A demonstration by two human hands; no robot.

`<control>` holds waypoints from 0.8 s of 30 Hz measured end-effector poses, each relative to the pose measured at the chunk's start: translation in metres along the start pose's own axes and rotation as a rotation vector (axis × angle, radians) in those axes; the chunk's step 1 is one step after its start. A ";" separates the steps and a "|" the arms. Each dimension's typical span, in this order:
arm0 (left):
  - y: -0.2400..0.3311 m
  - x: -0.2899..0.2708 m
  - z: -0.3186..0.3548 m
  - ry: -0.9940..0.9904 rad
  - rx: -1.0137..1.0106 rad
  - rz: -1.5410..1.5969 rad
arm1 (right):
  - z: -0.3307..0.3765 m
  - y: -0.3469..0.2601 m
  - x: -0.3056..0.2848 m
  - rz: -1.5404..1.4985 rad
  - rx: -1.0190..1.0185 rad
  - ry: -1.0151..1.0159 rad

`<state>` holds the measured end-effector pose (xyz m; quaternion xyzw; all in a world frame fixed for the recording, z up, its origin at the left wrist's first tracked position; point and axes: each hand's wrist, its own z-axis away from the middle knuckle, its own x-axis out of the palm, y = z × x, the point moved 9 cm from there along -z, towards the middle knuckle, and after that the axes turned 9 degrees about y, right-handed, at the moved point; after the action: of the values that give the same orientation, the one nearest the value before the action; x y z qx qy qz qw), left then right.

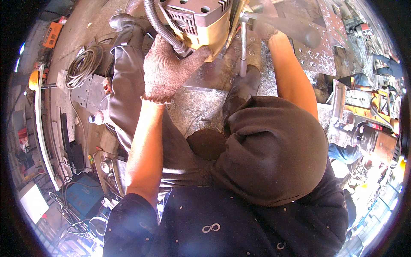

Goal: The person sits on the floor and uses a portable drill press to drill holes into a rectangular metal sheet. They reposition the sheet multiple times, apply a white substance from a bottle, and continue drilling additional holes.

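A yellow and grey drill, seemingly a magnetic one (214,36), stands at the top of the head view, cut off by the upper edge. A ribbed grey hose (152,19) runs into its side. My left hand (167,70), in a knitted glove, grips the drill's housing beside the hose; the thumb lies along the yellow part and the fingertips are hidden. Spoked feed levers (243,47) stick out on the drill's right, one smeared by motion. My right hand (264,28), gloved too, is at these levers; blur and the levers hide its fingers.
A drilled steel plate (314,51) strewn with metal shavings lies at right. My boots (242,88) flank the work. Coiled cable (84,64) and a bottle (99,117) lie at left, a blue machine box (83,195) lower left. Another yellow machine (368,105) stands at right.
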<state>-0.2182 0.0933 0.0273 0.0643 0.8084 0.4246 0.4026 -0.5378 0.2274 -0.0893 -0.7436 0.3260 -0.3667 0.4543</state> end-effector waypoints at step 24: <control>-0.020 -0.001 0.007 0.072 -0.031 -0.002 | 0.019 -0.097 -0.003 0.734 0.128 0.065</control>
<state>-0.2083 0.0848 0.0107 0.0417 0.8156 0.4387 0.3749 -0.5088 0.2743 -0.0074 -0.5351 0.5617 -0.2227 0.5905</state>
